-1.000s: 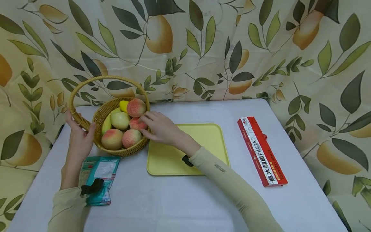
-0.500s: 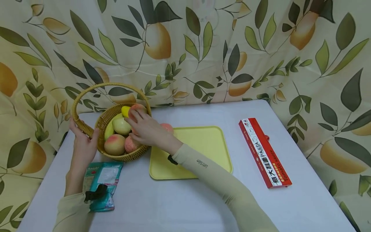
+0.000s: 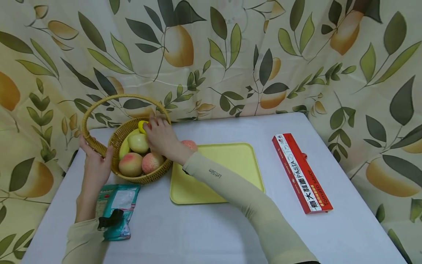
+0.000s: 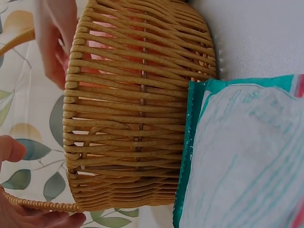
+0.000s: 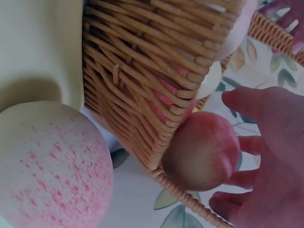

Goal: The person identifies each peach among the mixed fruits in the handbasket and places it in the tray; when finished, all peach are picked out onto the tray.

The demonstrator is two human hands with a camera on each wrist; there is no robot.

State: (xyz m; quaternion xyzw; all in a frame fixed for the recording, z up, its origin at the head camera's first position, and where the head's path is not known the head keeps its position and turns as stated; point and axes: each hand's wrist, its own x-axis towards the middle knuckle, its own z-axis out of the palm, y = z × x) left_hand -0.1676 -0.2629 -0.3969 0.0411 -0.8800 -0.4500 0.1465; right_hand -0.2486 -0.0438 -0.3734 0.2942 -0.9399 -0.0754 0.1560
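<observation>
A wicker basket [image 3: 145,179] stands at the left of the table. It holds a yellow-green fruit [image 3: 138,143], two peaches in front and a banana [image 3: 124,148]. My left hand [image 3: 95,165] holds the basket by the base of its handle, which passes between thumb and fingers. My right hand [image 3: 165,139] is over the basket's back right side. In the right wrist view, its fingers lie behind a peach [image 5: 202,152] at the rim, touching it, with the thumb apart. Another peach [image 3: 189,144] lies by the yellow tray's back left corner, partly hidden by the right arm.
The yellow tray [image 3: 230,165] lies right of the basket. A teal packet [image 3: 123,200] lies in front of the basket, under the left wrist. A red pasta box [image 3: 301,174] is at the right. A patterned cloth [image 3: 224,88] hangs behind the table.
One peach has gone from the basket to the tray's back left corner. My right hand has come back over the basket to the rear peach. The left hand keeps its hold.
</observation>
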